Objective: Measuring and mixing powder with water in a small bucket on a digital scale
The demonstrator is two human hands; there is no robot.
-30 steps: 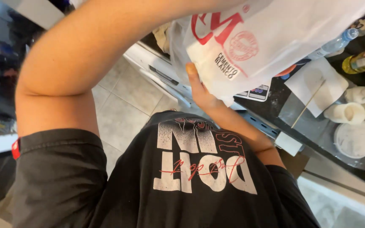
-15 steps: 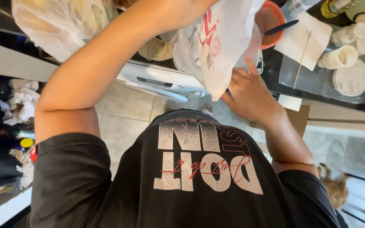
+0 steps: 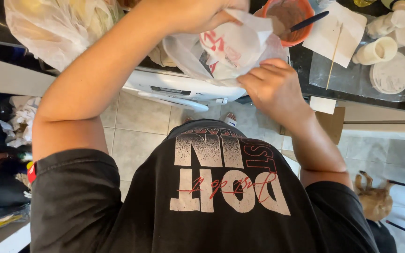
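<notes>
While both grip it, the plastic bag (image 3: 240, 47) bunches between left hand (image 3: 198, 14) and right hand (image 3: 273, 86).

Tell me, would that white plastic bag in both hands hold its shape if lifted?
Probably not: the white plastic bag looks thin and crumpled, sagging between the left hand and right hand. It likely weighs little and may feel slippery.

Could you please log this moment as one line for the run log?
left hand: gripping white plastic bag | right hand: on bag's lower edge | orange bowl behind, on counter

white red-printed plastic bag (image 3: 233, 47) held at counter edge
</notes>
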